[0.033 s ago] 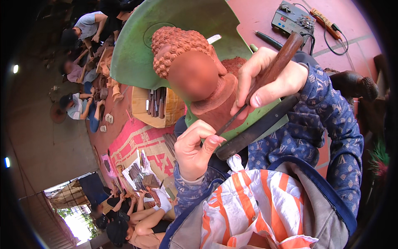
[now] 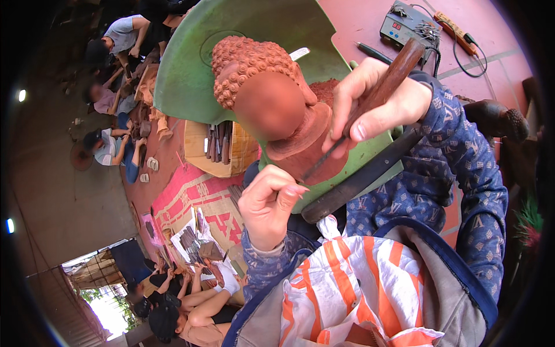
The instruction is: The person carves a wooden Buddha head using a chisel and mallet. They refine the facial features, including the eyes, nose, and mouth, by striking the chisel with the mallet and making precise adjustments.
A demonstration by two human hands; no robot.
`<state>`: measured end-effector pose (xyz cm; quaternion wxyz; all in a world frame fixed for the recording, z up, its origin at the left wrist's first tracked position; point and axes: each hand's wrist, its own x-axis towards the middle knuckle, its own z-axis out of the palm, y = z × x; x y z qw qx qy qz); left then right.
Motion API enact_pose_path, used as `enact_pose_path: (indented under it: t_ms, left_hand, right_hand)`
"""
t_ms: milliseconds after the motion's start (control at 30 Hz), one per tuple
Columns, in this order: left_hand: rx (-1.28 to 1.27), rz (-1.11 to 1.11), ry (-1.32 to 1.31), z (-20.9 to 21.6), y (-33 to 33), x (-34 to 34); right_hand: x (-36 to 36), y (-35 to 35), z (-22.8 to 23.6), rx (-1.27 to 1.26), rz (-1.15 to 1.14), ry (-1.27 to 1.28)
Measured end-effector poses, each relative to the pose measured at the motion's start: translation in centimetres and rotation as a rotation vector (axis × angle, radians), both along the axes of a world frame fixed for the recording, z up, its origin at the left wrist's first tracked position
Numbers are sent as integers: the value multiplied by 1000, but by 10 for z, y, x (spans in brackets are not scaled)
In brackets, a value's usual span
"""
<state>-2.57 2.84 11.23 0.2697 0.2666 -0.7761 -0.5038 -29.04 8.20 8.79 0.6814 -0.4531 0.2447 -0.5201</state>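
A reddish-brown carved bust (image 2: 276, 124) with tight curls lies tilted against a curved green plastic piece (image 2: 185, 81). My right hand (image 2: 381, 104) is wrapped round a carving chisel (image 2: 384, 84), whose wooden handle points up and right. The thin dark blade slants down-left across the bust's chest, its tip close to my left fingers. Thumb and forefinger of my left hand (image 2: 270, 202) are pinched beside that tip; anything between them is too small to make out. Below the blade, a long dark bar with a rounded end (image 2: 361, 176) crosses over my lap.
A cardboard box (image 2: 237, 153) of chisels stands left of the bust. More tools lie on the patterned mat (image 2: 199, 188). Several people sit working at left. At upper right are a grey control box (image 2: 404, 28) and a power strip (image 2: 454, 32). A dark carved figure (image 2: 497, 118) lies right.
The chisel has moved slightly up and left with my right hand. My left hand has shifted slightly left, its pinch now a little apart from the blade tip.
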Motion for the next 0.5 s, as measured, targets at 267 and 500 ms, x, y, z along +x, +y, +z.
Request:
enact_pose_path:
  t_ms: [267,500]
  left_hand:
    - [-73,222,-45,-24,-24,-21]
    - [-134,254,-193,-33,-34,-44]
  right_hand:
    - [-46,-54,-22,-196,-191,81]
    - [-40,-76,-23,-338,-237,75]
